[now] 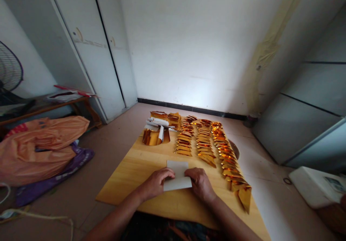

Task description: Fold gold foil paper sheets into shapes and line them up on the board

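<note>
White paper sheet [177, 176] is lying flat on the wooden bench [140, 169], pinched between left hand [156, 183] and right hand [200, 184], with rows of gold folded pieces [205, 143] just behind.

Both hands cover part of the white sheet [177, 176]: the left hand [156, 183] hides its left edge and near corner, the right hand [200, 184] its right edge, so the fingertips beneath cannot be seen. The forearms run off the bottom edge. The near rim of the bench [135, 183] is cut by the arms and by dark patterned cloth [162, 230], too dim to read. At the far end the gold foil pieces [205, 140] are too small to count. The fan [9, 70] is cut by the left edge, the white box [316, 187] by the right. What fills the orange bag [40, 147] is hidden.
</note>
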A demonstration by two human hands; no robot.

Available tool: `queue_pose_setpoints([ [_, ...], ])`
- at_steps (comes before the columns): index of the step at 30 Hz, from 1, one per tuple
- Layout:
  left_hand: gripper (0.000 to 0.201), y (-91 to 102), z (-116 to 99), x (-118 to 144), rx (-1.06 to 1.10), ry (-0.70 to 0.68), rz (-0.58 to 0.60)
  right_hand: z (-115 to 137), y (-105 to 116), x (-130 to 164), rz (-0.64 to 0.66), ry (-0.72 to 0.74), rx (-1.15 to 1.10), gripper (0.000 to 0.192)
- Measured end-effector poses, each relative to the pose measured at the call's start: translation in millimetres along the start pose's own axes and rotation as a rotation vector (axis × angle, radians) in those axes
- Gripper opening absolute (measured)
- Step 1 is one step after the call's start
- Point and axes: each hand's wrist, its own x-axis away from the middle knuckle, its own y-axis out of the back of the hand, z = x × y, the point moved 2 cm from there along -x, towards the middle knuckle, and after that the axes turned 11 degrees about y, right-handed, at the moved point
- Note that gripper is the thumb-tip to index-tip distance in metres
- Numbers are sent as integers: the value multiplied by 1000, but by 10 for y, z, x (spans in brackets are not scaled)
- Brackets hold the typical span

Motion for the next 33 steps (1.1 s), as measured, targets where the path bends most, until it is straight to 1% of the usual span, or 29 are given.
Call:
queue_pose_setpoints([
  [1,30,-20,3,-35,-5,1,-27,-7,1,-1,8,3,33,14],
  [3,24,-56,11,-136,-26,9,-72,-38,9,-22,21,4,102,12],
  [4,23,-64,18,-198,-41,18,-118,-61,18,-42,19,-1,133,11],
  [6,22,-76,29,-333,-107,23,-165,-114,37,-89,-3,-27,169,12],
  [8,21,-70,36,-462,-200,17,-215,-161,44,-128,-14,-46,155,12],
  [10,19,-56,38,-560,-233,-9,-231,-190,39,-144,-9,-44,112,17],
  [12,16,-43,37,-611,-230,-64,-205,-200,33,-137,-1,-36,59,24],
  [15,11,-26,50,-602,-204,-113,-168,-198,49,-111,6,-45,-26,23],
  [19,12,4,85,-509,-147,-73,-180,-199,103,-110,8,-89,-136,25],
  [22,13,24,101,-449,-118,-67,-161,-211,116,-130,6,-102,-203,23],
  [24,14,34,112,-425,-113,-74,-155,-222,109,-135,-6,-119,-226,28],
  [26,13,37,127,-414,-123,-88,-157,-229,92,-129,-3,-124,-216,31],
  [30,10,27,155,-407,-133,-126,-167,-240,38,-110,41,-38,-164,36],
  [33,11,21,163,-402,-130,-153,-181,-275,32,-145,-12,-48,-97,31],
])
